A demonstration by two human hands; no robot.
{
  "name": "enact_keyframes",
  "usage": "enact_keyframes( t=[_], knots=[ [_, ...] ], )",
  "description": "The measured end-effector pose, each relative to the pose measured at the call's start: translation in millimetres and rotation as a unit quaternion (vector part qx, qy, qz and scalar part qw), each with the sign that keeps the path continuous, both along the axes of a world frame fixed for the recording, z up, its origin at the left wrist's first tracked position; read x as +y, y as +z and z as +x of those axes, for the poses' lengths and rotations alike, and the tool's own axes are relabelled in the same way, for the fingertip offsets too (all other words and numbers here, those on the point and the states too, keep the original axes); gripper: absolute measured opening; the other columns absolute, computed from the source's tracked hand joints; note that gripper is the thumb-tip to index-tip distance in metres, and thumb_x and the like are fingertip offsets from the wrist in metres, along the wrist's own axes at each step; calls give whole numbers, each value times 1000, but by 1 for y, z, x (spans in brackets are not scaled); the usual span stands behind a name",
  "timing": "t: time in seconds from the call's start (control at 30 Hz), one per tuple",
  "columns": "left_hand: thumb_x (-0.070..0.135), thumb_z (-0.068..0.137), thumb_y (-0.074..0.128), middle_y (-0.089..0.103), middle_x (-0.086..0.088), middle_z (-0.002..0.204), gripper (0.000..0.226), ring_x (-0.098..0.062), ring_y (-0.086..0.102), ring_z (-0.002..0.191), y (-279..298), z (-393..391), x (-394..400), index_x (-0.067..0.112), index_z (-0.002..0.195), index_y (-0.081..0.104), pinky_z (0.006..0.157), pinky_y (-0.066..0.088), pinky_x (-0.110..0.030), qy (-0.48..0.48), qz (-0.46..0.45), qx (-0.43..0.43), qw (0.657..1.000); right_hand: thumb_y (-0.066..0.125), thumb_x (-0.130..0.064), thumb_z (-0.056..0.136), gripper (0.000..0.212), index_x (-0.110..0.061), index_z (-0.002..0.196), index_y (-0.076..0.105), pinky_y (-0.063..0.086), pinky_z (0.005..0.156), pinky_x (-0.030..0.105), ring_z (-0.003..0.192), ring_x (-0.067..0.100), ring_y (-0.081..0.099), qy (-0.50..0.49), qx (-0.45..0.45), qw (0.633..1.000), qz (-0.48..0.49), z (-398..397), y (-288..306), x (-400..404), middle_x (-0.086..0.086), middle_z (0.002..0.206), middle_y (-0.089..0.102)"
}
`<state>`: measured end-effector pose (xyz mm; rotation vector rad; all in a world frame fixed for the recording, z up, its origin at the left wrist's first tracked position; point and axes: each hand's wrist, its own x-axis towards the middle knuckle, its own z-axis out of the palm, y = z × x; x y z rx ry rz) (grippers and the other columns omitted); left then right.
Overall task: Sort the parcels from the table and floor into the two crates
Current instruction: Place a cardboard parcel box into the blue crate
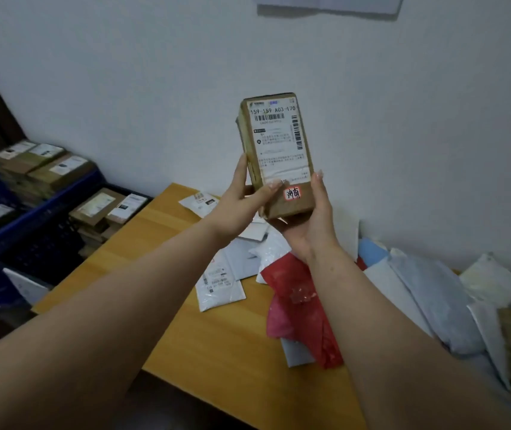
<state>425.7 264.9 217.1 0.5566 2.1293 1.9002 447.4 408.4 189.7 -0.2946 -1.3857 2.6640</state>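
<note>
Head view, parcel: the long brown cardboard box with a white shipping label (pixel 277 155) is held upright above the wooden desk (pixel 155 240), label toward the camera, probably to read the address.
Grip: left hand (pixel 241 203) and right hand (pixel 307 218) both clasp its lower end.
Crates: two blue plastic crates (pixel 46 203) at left already hold boxes.

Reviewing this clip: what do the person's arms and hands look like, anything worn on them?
Both forearms are bare, with no sleeves in view. The left hand and right hand wear no gloves, and no watch, bracelet or ring shows. The fingernails are fairly long and pale.
</note>
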Motion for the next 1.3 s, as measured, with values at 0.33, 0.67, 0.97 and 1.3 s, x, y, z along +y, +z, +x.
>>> enact_keyframes(
  t=[0.33,0.67,0.97,1.3],
  knots=[
    [31,96,58,64,12,126,68,-16,63,115,-5,-44,-116,50,148,20,94,52,-48,30,79,-58,995,68,-52,78,73,-9,134,51,50,96,44,119,32,59,23,11,996,88,-50,-8,-94,17,126,63],
    [34,94,60,67,12,118,58,-11,66,106,-22,-79,-365,53,140,31,76,57,-30,118,51,-66,989,58,-53,86,57,-30,137,48,53,93,47,113,23,63,97,31,980,170,-115,-29,-345,3,123,66],
    [34,92,64,58,2,135,64,-2,59,114,-27,-109,-576,31,149,36,85,53,-19,246,5,-47,968,47,-39,100,38,-28,135,54,55,84,24,107,10,66,177,51,947,263,-165,-36,-563,-8,118,68],
    [30,86,71,55,5,116,59,-11,57,104,-54,-170,-694,13,134,39,80,51,-24,318,-101,-79,939,39,-55,98,29,-41,114,57,50,74,28,97,5,61,211,-62,929,296,-227,-61,-703,-16,102,66]
  ],
)
